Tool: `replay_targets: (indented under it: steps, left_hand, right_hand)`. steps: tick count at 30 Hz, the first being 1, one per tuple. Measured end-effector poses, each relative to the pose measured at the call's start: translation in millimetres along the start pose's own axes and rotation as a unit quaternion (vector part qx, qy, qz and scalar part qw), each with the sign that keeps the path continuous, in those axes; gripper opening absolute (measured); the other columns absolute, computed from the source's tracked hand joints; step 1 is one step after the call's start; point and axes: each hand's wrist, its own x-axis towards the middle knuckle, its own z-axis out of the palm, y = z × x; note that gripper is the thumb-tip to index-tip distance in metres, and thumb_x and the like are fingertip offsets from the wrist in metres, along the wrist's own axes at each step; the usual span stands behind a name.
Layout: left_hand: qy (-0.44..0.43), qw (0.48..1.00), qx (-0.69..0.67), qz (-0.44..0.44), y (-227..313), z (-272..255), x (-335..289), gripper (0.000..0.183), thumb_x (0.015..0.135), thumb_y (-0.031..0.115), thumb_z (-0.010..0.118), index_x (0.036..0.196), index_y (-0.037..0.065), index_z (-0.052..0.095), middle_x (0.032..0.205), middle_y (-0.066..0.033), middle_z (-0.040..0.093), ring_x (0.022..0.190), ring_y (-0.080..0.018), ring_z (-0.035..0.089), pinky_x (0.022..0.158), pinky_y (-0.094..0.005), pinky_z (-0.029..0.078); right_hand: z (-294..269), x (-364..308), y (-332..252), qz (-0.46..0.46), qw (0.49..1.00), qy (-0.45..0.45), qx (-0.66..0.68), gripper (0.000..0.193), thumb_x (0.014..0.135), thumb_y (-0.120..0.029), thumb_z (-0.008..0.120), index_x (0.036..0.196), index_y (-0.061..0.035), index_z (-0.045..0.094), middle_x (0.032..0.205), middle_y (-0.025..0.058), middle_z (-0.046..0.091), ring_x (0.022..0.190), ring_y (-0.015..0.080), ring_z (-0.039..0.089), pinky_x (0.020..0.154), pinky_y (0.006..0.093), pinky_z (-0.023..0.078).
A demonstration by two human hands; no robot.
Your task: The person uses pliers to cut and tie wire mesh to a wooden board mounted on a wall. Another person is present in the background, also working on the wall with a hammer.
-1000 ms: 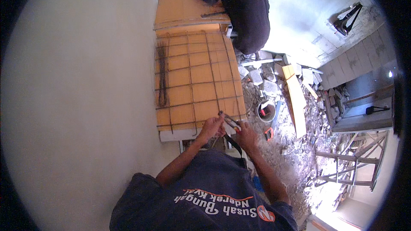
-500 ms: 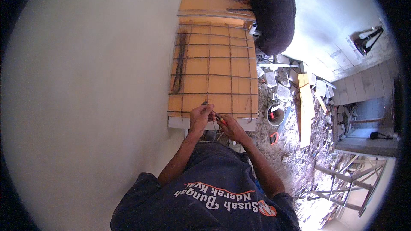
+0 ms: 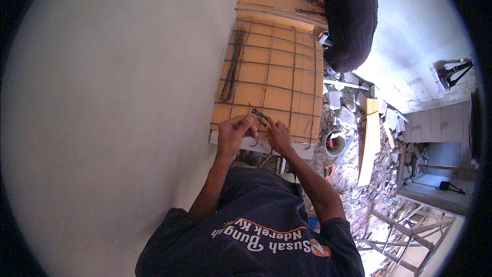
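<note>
My right hand (image 3: 279, 136) is closed round the handles of dark-jawed pincers (image 3: 260, 116), whose head points away from me over the near end of a steel bar grid (image 3: 272, 49). Just left of them my left hand (image 3: 236, 132) is closed in a pinch. A thin wire seems to run from its fingertips, and a curved end hangs below them. The grid lies on an orange board (image 3: 279, 87) with a pale front edge. Along the grid's left side rests a bundle of dark tie wire (image 3: 233, 64).
At the far right a co-worker in dark clothes (image 3: 353, 18) bends over the board. A pale wall (image 3: 113, 107) rises on the left. Rubble, a bucket (image 3: 335, 143), an orange-handled saw (image 3: 329, 170) and a yellow plank (image 3: 368, 143) lie to the right.
The view has shifted, so the board sits further right. My right hand has brought the pincers' head up beyond my left fingertips, pointing away over the grid.
</note>
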Motion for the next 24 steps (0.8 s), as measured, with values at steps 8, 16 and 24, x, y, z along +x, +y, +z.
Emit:
replay_targets:
  steps: [8, 16, 24]
  left_hand:
    - [-0.001, 0.999, -0.036, 0.021, 6, 13, -3, 0.024, 0.097, 0.016, 0.068, 0.103, -0.007, 0.072, 0.079, -0.0077, 0.069, 0.069, -0.0147, 0.069, 0.064, -0.0306, 0.058]
    - [-0.023, 0.988, 0.131, 0.074, 17, 34, -7, 0.02, 0.094, 0.011, 0.071, 0.104, -0.006, 0.073, 0.082, -0.0089, 0.068, 0.069, -0.014, 0.068, 0.063, -0.0283, 0.056]
    - [-0.1, 0.965, 0.212, 0.12, 37, 85, -17, 0.018, 0.094, 0.011, 0.07, 0.102, -0.005, 0.074, 0.082, -0.0091, 0.068, 0.07, -0.0124, 0.067, 0.063, -0.0275, 0.054]
  right_hand:
    - [14, 18, 3, -0.015, 0.999, 0.007, -0.052, 0.068, 0.088, -0.017, 0.064, 0.151, -0.0178, 0.038, 0.111, 0.0171, 0.057, 0.105, 0.0371, 0.055, 0.088, 0.0508, 0.043]
    - [-145, 21, -72, 0.127, 0.8, 0.019, 0.587, 0.04, 0.098, -0.038, 0.063, 0.11, -0.0009, 0.073, 0.093, 0.0118, 0.074, 0.081, 0.0164, 0.067, 0.072, 0.0316, 0.052]
    - [-246, -24, -41, 0.056, 0.868, -0.015, 0.493, 0.03, 0.098, -0.027, 0.067, 0.1, 0.0029, 0.073, 0.09, 0.0071, 0.072, 0.08, 0.0112, 0.066, 0.073, 0.0283, 0.053]
